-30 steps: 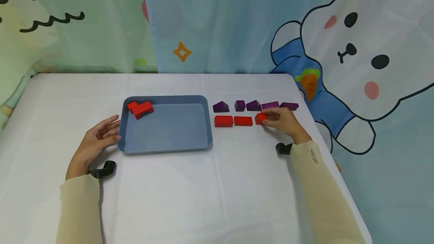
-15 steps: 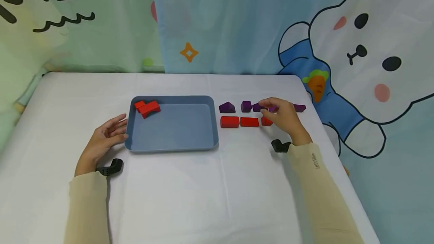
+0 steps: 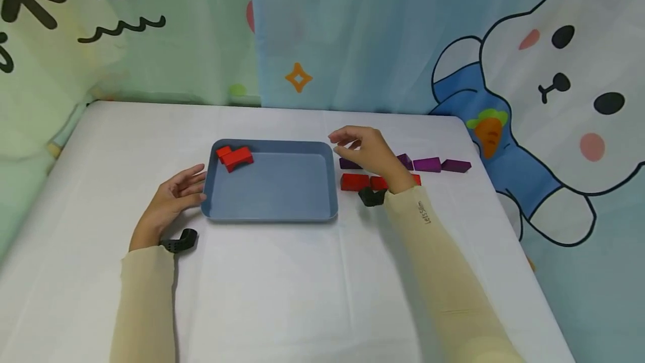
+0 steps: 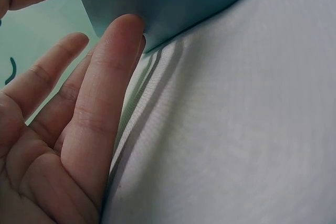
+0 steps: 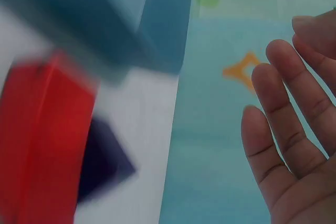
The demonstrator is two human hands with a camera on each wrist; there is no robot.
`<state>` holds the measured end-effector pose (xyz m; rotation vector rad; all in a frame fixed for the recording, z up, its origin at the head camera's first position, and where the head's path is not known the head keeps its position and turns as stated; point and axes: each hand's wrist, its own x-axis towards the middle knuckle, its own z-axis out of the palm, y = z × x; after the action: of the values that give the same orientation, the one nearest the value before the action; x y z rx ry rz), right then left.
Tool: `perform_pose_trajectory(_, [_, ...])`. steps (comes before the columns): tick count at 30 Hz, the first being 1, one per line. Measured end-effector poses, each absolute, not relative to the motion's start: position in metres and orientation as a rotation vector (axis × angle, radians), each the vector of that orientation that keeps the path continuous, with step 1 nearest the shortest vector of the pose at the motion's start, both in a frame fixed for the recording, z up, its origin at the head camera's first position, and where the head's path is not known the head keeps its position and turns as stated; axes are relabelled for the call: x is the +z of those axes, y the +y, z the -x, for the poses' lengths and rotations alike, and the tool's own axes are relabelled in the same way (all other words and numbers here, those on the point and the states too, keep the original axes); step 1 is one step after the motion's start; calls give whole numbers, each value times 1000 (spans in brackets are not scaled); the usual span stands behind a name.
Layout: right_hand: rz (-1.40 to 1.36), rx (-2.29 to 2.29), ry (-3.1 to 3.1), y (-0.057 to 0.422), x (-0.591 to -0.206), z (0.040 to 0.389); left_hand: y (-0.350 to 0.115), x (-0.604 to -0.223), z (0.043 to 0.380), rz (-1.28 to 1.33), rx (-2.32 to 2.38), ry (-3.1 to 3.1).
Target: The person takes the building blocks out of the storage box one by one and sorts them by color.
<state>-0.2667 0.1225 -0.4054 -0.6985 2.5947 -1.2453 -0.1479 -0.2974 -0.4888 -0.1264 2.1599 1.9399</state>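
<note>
My left hand [image 3: 173, 200] is at the left side of the blue-grey tray [image 3: 272, 195], its fingers loosely extended and the fingertips at the wall. The left wrist view shows those fingers [image 4: 97, 93] beside the tray wall [image 4: 157, 3]. Two red blocks [image 3: 237, 157] lie in the tray's back left corner, one partly over the other. My right hand [image 3: 370, 150] hovers by the tray's back right corner with bent, relaxed fingers. Nothing sits between its fingers [image 5: 286, 135] in the right wrist view. Beneath it are a red block [image 5: 42, 145] and a dark purple block [image 5: 102, 163].
Right of the tray, a front row holds red blocks [image 3: 355, 182], partly behind the right wrist. A back row holds several purple blocks [image 3: 427, 164], partly covered by the hand. White cloth covers the table [image 3: 272, 290]. A printed curtain [image 3: 363, 32] hangs behind.
My right hand has left the rightmost red block, passed over the purple row and moved left toward the tray. The left hand stays at the tray's side. The head view has shifted.
</note>
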Motion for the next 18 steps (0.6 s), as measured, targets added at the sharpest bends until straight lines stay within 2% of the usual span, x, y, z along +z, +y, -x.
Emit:
perform_pose_trajectory(4, [779,-1273,2517,91,-409,275,-298,-489,148,104,1967,2158])
perform_pose_trajectory(18, [806,-1272,2319,9,-440,294,-300,-492,149,69,2025,2126])
